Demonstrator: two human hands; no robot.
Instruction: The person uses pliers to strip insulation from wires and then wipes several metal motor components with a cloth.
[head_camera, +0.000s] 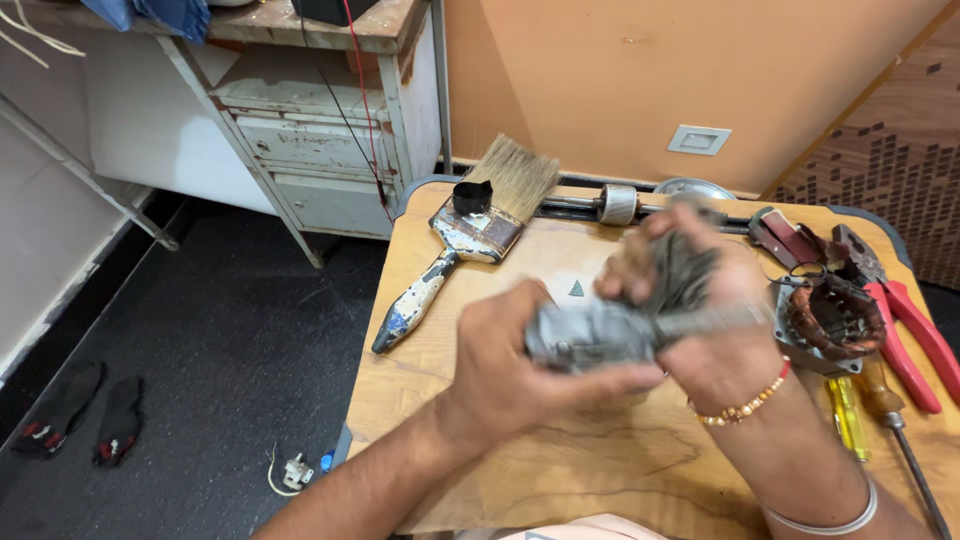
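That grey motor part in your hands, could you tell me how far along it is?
Done: the copper-wound stator lies apart on the table. In hand: the left hand holds the grey motor part while the right hand rubs it with a cloth. Left: cannot tell; it is blurred.

Bare wooden table (560, 470) near the front edge; farther back, paintbrush (455, 245) left, stator (832, 318), pliers (905, 325), screwdrivers (865, 405) right.

A worn paintbrush (462, 243) is laid on the wooden tabletop (560, 460), with a black clip (472, 197) just beside its bristles. A copper-wound stator (833, 320), red-handled pliers (905, 325) and two screwdrivers (868, 405) are seen at the right. Black socks (85, 412) are left on the floor.
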